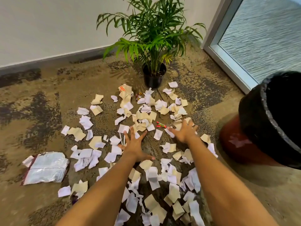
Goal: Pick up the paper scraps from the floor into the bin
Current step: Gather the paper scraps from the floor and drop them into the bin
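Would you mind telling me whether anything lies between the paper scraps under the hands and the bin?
Nothing visible does. The paper scraps lie under the right hand, and only bare carpet separates them from the bin.

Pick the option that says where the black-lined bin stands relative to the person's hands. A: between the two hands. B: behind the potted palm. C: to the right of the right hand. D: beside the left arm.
C: the black-lined red bin stands just right of the open right hand.

hands: left (136, 146), right (183, 132) spread over paper scraps (143, 118) | bin (275, 118) right, blurred, seemingly tilted
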A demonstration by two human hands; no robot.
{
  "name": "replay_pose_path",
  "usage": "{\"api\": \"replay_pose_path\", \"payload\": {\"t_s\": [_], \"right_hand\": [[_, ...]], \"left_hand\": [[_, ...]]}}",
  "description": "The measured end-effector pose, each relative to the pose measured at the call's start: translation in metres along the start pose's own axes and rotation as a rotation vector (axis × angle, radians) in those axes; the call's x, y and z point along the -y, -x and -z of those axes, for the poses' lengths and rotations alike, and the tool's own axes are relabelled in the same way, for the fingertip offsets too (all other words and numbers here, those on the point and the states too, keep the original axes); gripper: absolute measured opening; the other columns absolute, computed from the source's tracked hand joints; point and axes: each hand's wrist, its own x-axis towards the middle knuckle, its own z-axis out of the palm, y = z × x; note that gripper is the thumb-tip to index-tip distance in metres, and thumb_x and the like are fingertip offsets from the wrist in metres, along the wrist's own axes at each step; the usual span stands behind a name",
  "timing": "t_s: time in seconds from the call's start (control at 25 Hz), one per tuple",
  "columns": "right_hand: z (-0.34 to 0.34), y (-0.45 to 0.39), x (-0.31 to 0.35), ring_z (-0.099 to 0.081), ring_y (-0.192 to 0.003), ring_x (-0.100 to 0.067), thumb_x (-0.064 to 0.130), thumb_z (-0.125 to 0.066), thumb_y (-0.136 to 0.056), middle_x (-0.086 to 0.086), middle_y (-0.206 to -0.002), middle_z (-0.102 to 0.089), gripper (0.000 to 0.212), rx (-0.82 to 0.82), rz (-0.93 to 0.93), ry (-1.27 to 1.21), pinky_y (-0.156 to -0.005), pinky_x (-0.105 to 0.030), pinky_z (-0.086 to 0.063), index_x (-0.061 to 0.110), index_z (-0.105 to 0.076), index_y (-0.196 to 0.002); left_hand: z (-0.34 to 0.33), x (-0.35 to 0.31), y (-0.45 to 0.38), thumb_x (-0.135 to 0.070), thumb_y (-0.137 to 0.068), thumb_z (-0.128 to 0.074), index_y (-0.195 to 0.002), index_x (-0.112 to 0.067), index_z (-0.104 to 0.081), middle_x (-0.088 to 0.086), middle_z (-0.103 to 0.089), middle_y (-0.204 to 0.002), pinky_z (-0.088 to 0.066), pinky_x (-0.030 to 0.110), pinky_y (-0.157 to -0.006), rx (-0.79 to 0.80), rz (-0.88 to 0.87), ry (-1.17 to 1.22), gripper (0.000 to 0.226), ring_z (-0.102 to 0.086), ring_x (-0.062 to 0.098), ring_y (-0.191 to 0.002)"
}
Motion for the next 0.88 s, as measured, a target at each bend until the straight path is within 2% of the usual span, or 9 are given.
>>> {"api": "replay_pose_path", "payload": {"t_s": [0.08,0.2,0.36,0.44,0.68,0.8,0.88], "right_hand": [[-0.011,0.014,0.014,0.014,-0.145,-0.049,0.087,-0.051,-0.067,-0.011,-0.163,0.012,0.116,0.019,0.044,-0.029,-0.109,-0.075,-0.005,0.028,-0.004,-0.156],[-0.037,0.036,0.038,0.010,-0.144,-0.051,0.080,-0.060,-0.067,-0.010,-0.163,0.005,0.111,0.009,0.175,-0.085,-0.111,-0.072,-0.011,0.035,-0.007,-0.154],[-0.053,0.038,0.056,-0.006,-0.145,-0.049,0.060,-0.061,-0.084,-0.011,-0.159,-0.011,0.076,-0.092,0.220,0.008,-0.110,-0.063,-0.027,0.031,-0.030,-0.147],[-0.061,0.041,0.062,-0.015,-0.143,-0.048,0.046,-0.058,-0.092,-0.011,-0.157,-0.017,0.063,-0.131,0.201,0.139,-0.107,-0.059,-0.035,0.028,-0.031,-0.146],[-0.084,0.040,0.061,-0.038,-0.129,-0.042,0.032,-0.048,-0.100,-0.012,-0.146,-0.034,0.051,-0.310,0.246,0.276,-0.097,-0.047,-0.043,0.025,-0.029,-0.147],[-0.089,0.041,0.059,-0.043,-0.120,-0.036,0.017,-0.042,-0.101,-0.012,-0.139,-0.040,0.041,-0.419,0.283,0.313,-0.095,-0.039,-0.044,0.019,-0.036,-0.141],[-0.090,0.044,0.057,-0.044,-0.121,-0.035,0.010,-0.042,-0.099,-0.014,-0.137,-0.042,0.037,-0.453,0.287,0.317,-0.099,-0.037,-0.042,0.015,-0.041,-0.136]], "left_hand": [[0.002,-0.001,0.000,-0.069,-0.046,-0.084,-0.151,-0.052,-0.006,0.001,0.035,-0.157,-0.009,0.080,-0.102,-0.012,-0.030,-0.002,0.132,0.032,0.038,-0.142],[0.004,0.001,0.001,-0.069,-0.043,-0.084,-0.149,-0.054,-0.006,0.001,0.030,-0.159,-0.009,0.082,-0.099,-0.026,-0.004,-0.033,0.133,0.027,0.038,-0.145],[0.000,0.002,-0.002,-0.070,-0.041,-0.085,-0.149,-0.053,-0.009,0.002,0.026,-0.160,-0.011,0.083,-0.099,-0.058,0.002,-0.058,0.133,0.025,0.038,-0.145],[0.000,0.002,-0.002,-0.069,-0.042,-0.085,-0.150,-0.052,-0.009,0.002,0.026,-0.160,-0.011,0.083,-0.099,-0.055,0.004,-0.076,0.133,0.024,0.038,-0.145],[-0.002,0.002,-0.001,-0.070,-0.047,-0.083,-0.151,-0.049,-0.008,0.004,0.025,-0.161,-0.012,0.079,-0.102,-0.063,-0.005,-0.116,0.130,0.023,0.039,-0.146],[-0.003,0.002,0.002,-0.066,-0.052,-0.083,-0.153,-0.039,-0.015,0.000,0.013,-0.163,-0.016,0.075,-0.106,-0.097,-0.029,-0.116,0.125,0.016,0.039,-0.147],[-0.005,0.005,0.008,-0.061,-0.061,-0.082,-0.152,-0.027,-0.025,0.001,-0.006,-0.163,-0.023,0.069,-0.110,-0.148,-0.060,-0.109,0.113,-0.001,0.038,-0.149]]}}
